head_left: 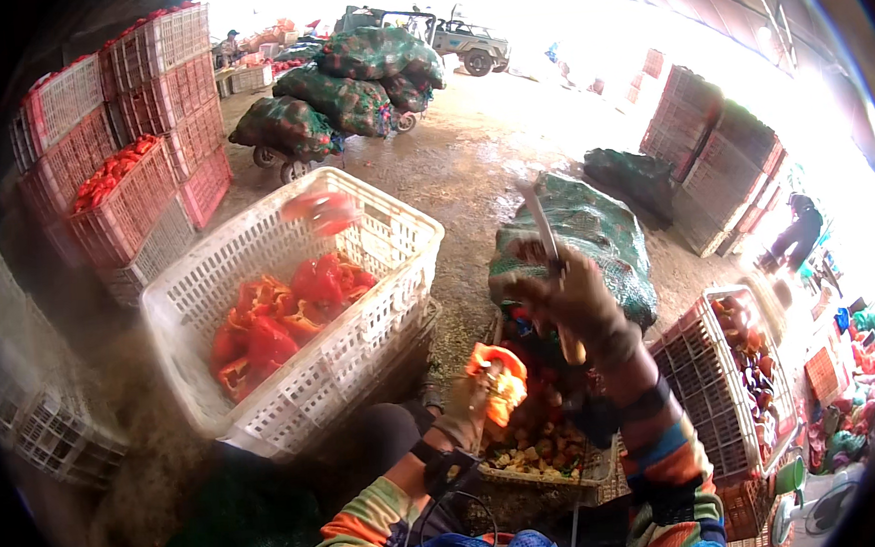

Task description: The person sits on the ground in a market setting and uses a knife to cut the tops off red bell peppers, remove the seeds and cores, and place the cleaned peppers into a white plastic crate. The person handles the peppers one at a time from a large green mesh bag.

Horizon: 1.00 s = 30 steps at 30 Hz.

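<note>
My left hand (pixel 459 423) is closed around a cut red bell pepper (pixel 504 380), its orange inner side facing up. My right hand (pixel 584 300) is raised to the right of it and grips a knife (pixel 540 217); the blade points up and away, and the wooden handle end shows below the fist. To the left stands a white plastic crate (pixel 315 406) with several red pepper pieces (pixel 276 334) in it. One blurred red pepper piece (pixel 322 212) is in the air inside the crate's far end. Beneath my hands, a low crate (pixel 540 478) holds pepper cores and scraps.
A green mesh sack (pixel 586 244) lies just beyond my right hand. A crate (pixel 694 368) of dark and red peppers stands at the right. Stacked crates (pixel 161 100) rise at the far left, near sacks on a cart (pixel 336 94). A vehicle (pixel 469 43) is parked behind.
</note>
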Available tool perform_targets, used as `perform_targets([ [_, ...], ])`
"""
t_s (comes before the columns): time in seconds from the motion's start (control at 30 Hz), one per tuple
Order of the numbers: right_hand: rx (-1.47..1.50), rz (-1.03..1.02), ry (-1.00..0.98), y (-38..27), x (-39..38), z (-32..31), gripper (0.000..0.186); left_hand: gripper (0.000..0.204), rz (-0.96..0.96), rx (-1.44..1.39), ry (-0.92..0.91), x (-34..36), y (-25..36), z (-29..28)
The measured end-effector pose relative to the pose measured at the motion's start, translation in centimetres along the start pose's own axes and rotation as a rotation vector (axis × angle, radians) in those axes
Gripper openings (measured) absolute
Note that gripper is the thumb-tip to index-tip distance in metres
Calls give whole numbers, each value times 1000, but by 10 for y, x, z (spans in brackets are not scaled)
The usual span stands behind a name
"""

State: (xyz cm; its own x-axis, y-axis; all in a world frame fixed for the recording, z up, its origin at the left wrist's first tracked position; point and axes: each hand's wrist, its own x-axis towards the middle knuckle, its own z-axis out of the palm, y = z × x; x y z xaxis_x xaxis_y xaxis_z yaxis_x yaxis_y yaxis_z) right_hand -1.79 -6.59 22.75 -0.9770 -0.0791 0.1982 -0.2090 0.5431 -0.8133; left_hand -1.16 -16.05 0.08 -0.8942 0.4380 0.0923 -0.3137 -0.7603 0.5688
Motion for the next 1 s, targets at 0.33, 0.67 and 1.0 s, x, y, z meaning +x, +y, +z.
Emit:
perform_targets([
  [0.33, 498, 515, 9, 120, -125, 24, 46, 16, 0, 625, -203, -1, -6, 36],
  [0.67, -86, 544, 257, 205, -186, 39, 49, 16, 523, 1458, -292, -18, -69, 47],
  [1.0, 726, 750, 818, 261, -229, -7, 51, 12, 467, 1134, 401, 16, 25, 75],
])
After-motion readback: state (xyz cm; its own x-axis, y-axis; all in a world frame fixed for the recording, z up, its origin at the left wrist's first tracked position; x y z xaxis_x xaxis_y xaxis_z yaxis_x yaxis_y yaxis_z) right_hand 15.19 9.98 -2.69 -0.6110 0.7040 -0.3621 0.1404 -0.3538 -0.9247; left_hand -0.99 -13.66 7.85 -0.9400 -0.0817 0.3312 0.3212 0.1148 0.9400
